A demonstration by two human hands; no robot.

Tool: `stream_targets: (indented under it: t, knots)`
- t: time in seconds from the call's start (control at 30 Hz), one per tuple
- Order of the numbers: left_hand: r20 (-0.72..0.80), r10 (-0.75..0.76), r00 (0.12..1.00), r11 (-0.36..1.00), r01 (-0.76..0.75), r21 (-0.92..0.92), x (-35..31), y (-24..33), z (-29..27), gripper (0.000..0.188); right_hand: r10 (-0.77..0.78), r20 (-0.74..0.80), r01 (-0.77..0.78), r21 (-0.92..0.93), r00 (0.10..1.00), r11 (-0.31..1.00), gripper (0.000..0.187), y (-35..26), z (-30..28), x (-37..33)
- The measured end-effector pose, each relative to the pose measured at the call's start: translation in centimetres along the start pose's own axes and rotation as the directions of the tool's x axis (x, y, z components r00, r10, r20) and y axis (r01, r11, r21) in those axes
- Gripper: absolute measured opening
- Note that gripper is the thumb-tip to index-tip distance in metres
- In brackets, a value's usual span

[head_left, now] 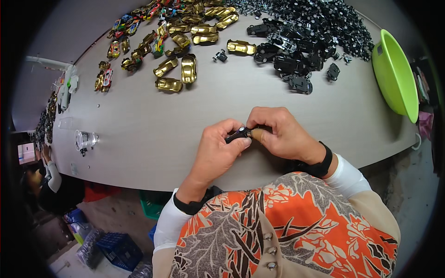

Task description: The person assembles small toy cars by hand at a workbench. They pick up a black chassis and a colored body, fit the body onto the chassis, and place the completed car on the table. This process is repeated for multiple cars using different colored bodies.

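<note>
Close to the table's near edge, both hands meet over a small black toy car chassis (236,135) with a pale round wheel showing. My left hand (214,150) pinches it between thumb and fingers. From the other side my right hand (283,135) grips its end, and a tan covering wraps that thumb. Fingers hide much of the part. Beyond the hands lie several gold toy car bodies (189,68). A pile of black chassis (296,65) sits farther right, with one loose black chassis (333,72) beside it.
A lime-green basin (394,76) stands tilted at the table's right edge. Small wheel parts (324,21) heap at the back. Coloured toy cars (114,48) lie far left. A clear plastic cup (83,140) rests at left, and another person (46,180) works beyond it.
</note>
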State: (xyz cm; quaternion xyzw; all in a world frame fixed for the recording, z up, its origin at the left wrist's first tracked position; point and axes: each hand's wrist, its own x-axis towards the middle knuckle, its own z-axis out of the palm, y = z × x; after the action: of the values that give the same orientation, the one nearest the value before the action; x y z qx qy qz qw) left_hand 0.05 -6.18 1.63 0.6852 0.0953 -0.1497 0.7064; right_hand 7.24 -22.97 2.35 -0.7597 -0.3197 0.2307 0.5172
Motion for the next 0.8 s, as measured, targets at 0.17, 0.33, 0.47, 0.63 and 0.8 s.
stream_targets:
  t: [0.17,0.33,0.47,0.63,0.8]
  knots:
    - [-0.016,0.013,1.000,0.994,-0.015,-0.113,0.0,0.7,-0.7,0.015,-0.014,-0.048,0.027,0.287,0.999,0.957,0.016,1.2,0.3,0.3]
    - [-0.140,0.007,0.990,0.942,-0.054,-0.330,-0.6,0.4,-1.2,0.021,0.080,0.091,-0.111,0.417,0.993,0.902,0.015,0.5,-0.3,0.3]
    - [-0.205,0.038,0.978,0.875,-0.132,-0.465,-0.6,0.3,-1.8,0.026,0.175,0.059,-0.180,0.524,0.983,0.833,0.011,0.7,-0.6,0.0]
    - [-0.123,0.053,0.991,0.901,-0.101,-0.423,-0.5,-0.1,-1.6,0.027,0.062,-0.033,-0.030,0.607,0.998,0.794,0.007,0.6,-0.3,0.2]
    - [0.041,-0.002,0.999,0.880,0.021,-0.474,-1.0,0.3,-0.6,0.023,0.015,-0.052,0.019,0.594,0.999,0.804,0.003,0.4,-0.7,0.1]
